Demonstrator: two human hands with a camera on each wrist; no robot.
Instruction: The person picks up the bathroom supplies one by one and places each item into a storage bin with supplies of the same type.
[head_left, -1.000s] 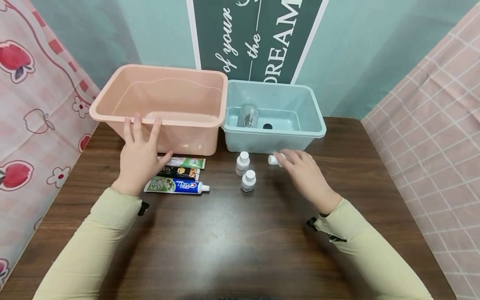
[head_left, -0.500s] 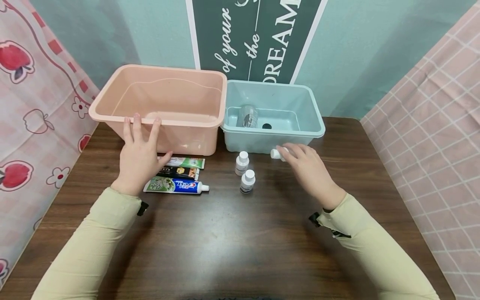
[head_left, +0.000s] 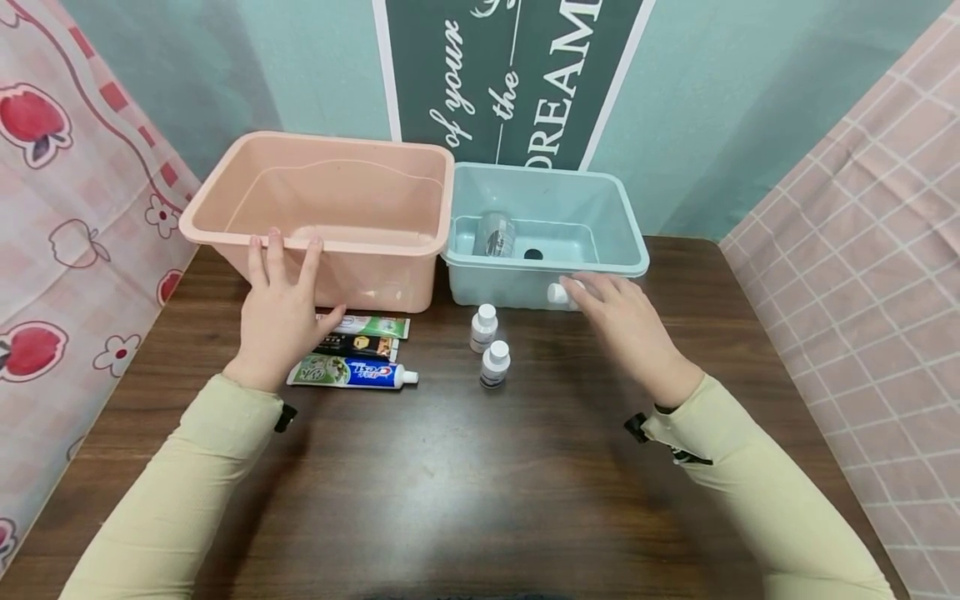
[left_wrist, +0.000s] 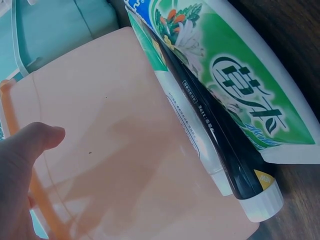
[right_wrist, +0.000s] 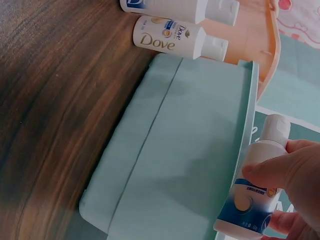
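My right hand (head_left: 626, 329) grips a small white bottle (head_left: 561, 293) by its sides, in front of the light blue bin (head_left: 547, 287). A blue band shows on that bottle (right_wrist: 252, 192) in the right wrist view, where the thumb presses its front. On the front rim of the pink bin (head_left: 375, 279), the fingertips of my left hand (head_left: 276, 321) rest, fingers spread and thumb out. Below that hand lie three toothpaste tubes: a green-and-white one (head_left: 382, 326), a black one (head_left: 375, 345) and a blue-and-green one (head_left: 352, 372). Two more white bottles stand upright, a rear one (head_left: 484, 329) and a front one (head_left: 495, 365).
Inside the blue bin lies a clear bottle (head_left: 495, 235) with grey print. The bins stand side by side against a teal backdrop (head_left: 697, 100) with a dark green lettered panel (head_left: 480, 83). Patterned cloths flank the brown table (head_left: 450, 500).
My right hand has lifted the small white bottle from near the table up and slightly right, toward the blue bin's front rim. The left hand has stayed on the pink bin.
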